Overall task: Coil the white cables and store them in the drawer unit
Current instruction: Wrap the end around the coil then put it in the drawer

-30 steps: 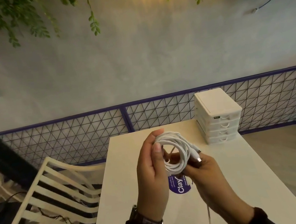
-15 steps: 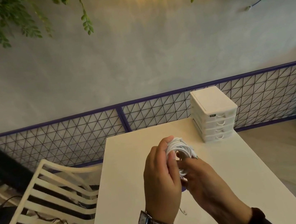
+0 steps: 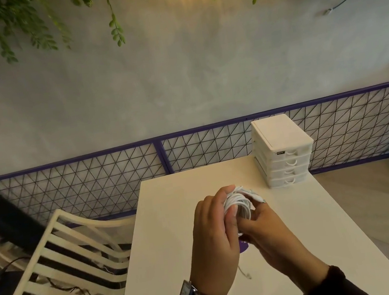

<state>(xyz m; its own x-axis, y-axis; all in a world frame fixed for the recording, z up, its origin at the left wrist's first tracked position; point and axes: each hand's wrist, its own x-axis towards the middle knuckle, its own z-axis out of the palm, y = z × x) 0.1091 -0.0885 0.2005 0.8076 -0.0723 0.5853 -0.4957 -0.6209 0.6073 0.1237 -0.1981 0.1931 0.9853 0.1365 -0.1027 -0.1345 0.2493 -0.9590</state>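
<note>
1. The coiled white cable (image 3: 240, 202) is held above the table (image 3: 169, 225), near the drawer unit (image 3: 284, 152), in front of it and to its left.
2. The left hand (image 3: 213, 239) curls round the coil's left side, fingertips pressed on the loops.
3. The right hand (image 3: 272, 238) grips the coil from below and the right, fingers bent.
4. A loose end (image 3: 246, 274) dangles beneath the hands.
5. The drawer unit's four drawers are closed, so their contents are hidden.
</note>
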